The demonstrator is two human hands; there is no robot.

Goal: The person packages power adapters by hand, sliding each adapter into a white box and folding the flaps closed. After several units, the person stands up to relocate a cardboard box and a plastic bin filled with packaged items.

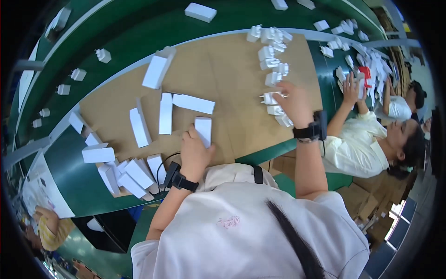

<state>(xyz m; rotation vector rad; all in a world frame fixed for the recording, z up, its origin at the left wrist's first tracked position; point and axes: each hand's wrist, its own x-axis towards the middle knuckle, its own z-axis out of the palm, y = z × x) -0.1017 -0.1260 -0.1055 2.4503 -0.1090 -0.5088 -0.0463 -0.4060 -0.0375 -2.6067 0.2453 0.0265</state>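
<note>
My left hand [196, 151] is closed around a small white box [203, 130] at the near middle of the brown cardboard sheet [232, 83]. Over at the right, my right hand [293, 104] pinches a white plug charger [270, 98], whose metal prongs point left. That charger sits in a column of several white plug chargers [272, 78] running along the sheet's right side. White boxes, some with flaps up, lie left of my left hand, among them an upright-lying box [165, 114] and a slanted box [193, 103].
Several white boxes [134, 174] are heaped at the near left edge. Beyond the sheet, a green conveyor belt [134, 35] carries spaced chargers [103, 56] and a white box [200, 12]. A co-worker [357, 144] sits close on my right, beside a pile of white boxes [371, 63].
</note>
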